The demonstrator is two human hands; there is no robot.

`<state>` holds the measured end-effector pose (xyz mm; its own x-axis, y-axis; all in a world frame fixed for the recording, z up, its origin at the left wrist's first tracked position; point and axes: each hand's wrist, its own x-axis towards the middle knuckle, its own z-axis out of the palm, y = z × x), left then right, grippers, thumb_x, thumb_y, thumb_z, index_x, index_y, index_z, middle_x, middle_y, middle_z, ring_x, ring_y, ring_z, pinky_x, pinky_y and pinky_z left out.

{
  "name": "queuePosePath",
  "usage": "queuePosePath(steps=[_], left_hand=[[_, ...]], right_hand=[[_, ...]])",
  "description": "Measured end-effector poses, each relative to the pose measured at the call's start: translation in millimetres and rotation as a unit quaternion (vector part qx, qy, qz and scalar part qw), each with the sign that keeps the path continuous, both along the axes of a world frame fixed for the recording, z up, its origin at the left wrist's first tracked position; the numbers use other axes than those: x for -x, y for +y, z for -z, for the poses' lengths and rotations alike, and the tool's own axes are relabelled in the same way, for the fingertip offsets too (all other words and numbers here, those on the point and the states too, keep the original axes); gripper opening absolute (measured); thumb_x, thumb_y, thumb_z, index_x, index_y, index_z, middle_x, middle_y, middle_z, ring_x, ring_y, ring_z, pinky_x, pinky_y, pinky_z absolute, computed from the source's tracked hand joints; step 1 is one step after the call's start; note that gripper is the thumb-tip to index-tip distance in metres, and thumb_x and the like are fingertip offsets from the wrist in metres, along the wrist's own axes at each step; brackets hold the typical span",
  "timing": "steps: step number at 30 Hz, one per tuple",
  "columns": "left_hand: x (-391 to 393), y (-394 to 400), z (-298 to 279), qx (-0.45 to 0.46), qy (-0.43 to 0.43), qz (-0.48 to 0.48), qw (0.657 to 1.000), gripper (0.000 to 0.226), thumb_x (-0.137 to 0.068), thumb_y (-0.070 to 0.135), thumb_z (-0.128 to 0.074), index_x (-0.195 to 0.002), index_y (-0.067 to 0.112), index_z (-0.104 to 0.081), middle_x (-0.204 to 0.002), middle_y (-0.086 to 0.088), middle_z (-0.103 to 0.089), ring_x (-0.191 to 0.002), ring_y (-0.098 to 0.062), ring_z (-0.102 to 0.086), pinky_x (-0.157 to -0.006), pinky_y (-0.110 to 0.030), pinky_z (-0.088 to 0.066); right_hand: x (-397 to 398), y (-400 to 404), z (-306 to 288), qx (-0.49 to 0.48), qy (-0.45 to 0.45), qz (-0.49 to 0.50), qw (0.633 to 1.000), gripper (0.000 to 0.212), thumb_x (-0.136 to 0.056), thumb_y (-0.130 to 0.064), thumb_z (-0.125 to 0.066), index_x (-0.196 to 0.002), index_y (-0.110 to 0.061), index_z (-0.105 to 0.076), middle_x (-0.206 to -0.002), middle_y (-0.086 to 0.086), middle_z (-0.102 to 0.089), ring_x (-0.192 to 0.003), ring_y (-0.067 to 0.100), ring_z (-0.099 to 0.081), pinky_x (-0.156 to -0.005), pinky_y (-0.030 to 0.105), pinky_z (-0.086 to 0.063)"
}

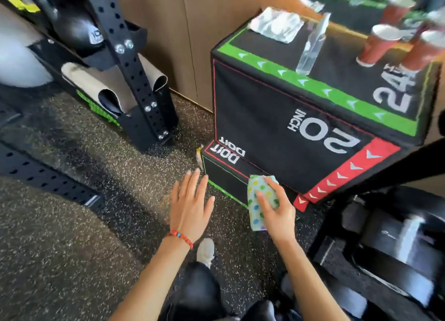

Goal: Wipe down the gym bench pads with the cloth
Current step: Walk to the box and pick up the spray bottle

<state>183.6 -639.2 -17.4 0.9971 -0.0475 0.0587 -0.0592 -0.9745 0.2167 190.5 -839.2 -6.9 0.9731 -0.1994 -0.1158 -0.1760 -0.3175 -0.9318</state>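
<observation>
While bunched in closed right hand, cloth looks light, soft, floppy: best gripped wadded mid-fold, tail tucked; left hand spread wide, empty.

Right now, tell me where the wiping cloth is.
In the head view, the dotted cloth is gripped in the right hand, low and centre-right, in front of the black plyo box's bottom corner.

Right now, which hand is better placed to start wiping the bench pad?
The right hand. It already grips the polka-dot cloth and is on the side of the black bench pad at lower right. The left hand is open and empty, farther away.
</observation>
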Motion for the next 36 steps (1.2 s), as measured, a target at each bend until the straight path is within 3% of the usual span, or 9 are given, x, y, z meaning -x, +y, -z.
queuePosePath(steps=[3,8,11,16,23,26,30,36], left_hand=[[-61,1,-11,-0.002,-0.016,0.062,0.998,0.054,-0.091,0.038,-0.033,-0.129,0.006,-0.053,-0.14,-0.016,-0.047,-0.129,-0.034,-0.044,-0.1,-0.057,-0.036],[-148,-10,-31,0.002,-0.057,0.149,0.987,0.052,-0.09,0.035,-0.034,-0.127,0.005,-0.054,-0.138,-0.018,-0.048,-0.128,-0.036,-0.044,-0.101,-0.057,-0.034],[-187,-24,-41,0.035,-0.065,0.167,0.983,0.052,-0.089,0.034,-0.034,-0.128,0.006,-0.054,-0.139,-0.018,-0.047,-0.129,-0.036,-0.043,-0.1,-0.056,-0.035],[-240,-60,-53,0.062,-0.09,0.205,0.973,0.053,-0.09,0.036,-0.035,-0.129,0.005,-0.053,-0.14,-0.018,-0.046,-0.129,-0.038,-0.042,-0.1,-0.059,-0.034],[-307,-112,-71,0.117,-0.126,0.208,0.963,0.053,-0.09,0.035,-0.039,-0.127,0.001,-0.053,-0.137,-0.022,-0.047,-0.127,-0.041,-0.044,-0.099,-0.059,-0.037],[-330,-130,-83,0.179,-0.134,0.203,0.953,0.056,-0.09,0.037,-0.039,-0.132,0.001,-0.047,-0.141,-0.021,-0.043,-0.131,-0.04,-0.038,-0.104,-0.052,-0.032],[-356,-150,-99,0.288,-0.073,0.177,0.938,0.068,-0.087,0.047,-0.036,-0.141,0.004,-0.037,-0.148,-0.015,-0.034,-0.138,-0.03,-0.027,-0.111,-0.035,-0.02],[-389,-174,-107,0.414,-0.006,0.18,0.892,0.066,-0.083,0.029,-0.066,-0.139,0.005,-0.039,-0.143,-0.009,-0.042,-0.131,-0.02,-0.04,-0.105,-0.017,-0.026]], right_hand=[[-40,6,-8,-0.01,-0.008,0.07,0.997,0.033,-0.086,-0.026,-0.063,-0.106,-0.051,-0.053,-0.105,-0.024,-0.058,-0.099,0.007,-0.059,-0.092,0.033,-0.048],[-93,3,-27,-0.037,-0.022,0.158,0.987,0.03,-0.085,-0.025,-0.064,-0.106,-0.045,-0.055,-0.099,-0.027,-0.059,-0.086,-0.013,-0.057,-0.074,0.009,-0.046],[-114,-6,-38,-0.039,-0.035,0.201,0.978,0.029,-0.085,-0.024,-0.065,-0.109,-0.039,-0.058,-0.096,-0.031,-0.059,-0.085,-0.012,-0.057,-0.077,0.017,-0.048],[-148,-33,-55,-0.038,-0.058,0.247,0.966,0.028,-0.085,-0.023,-0.065,-0.109,-0.038,-0.058,-0.092,-0.02,-0.063,-0.078,-0.009,-0.059,-0.073,0.021,-0.052],[-200,-77,-79,-0.03,-0.11,0.257,0.96,0.03,-0.085,-0.017,-0.065,-0.11,-0.032,-0.059,-0.098,-0.027,-0.059,-0.084,-0.015,-0.056,-0.075,0.008,-0.046],[-219,-91,-85,-0.02,-0.119,0.259,0.958,0.029,-0.085,-0.015,-0.065,-0.109,-0.029,-0.059,-0.094,-0.026,-0.058,-0.079,-0.017,-0.055,-0.069,0.003,-0.041],[-237,-99,-90,-0.01,-0.125,0.265,0.956,0.028,-0.085,-0.013,-0.064,-0.108,-0.029,-0.059,-0.093,-0.025,-0.058,-0.078,-0.017,-0.054,-0.069,0.001,-0.039],[-252,-99,-89,-0.009,-0.127,0.304,0.944,0.028,-0.085,-0.016,-0.064,-0.11,-0.028,-0.059,-0.1,-0.02,-0.06,-0.086,-0.012,-0.055,-0.077,0.008,-0.044]])
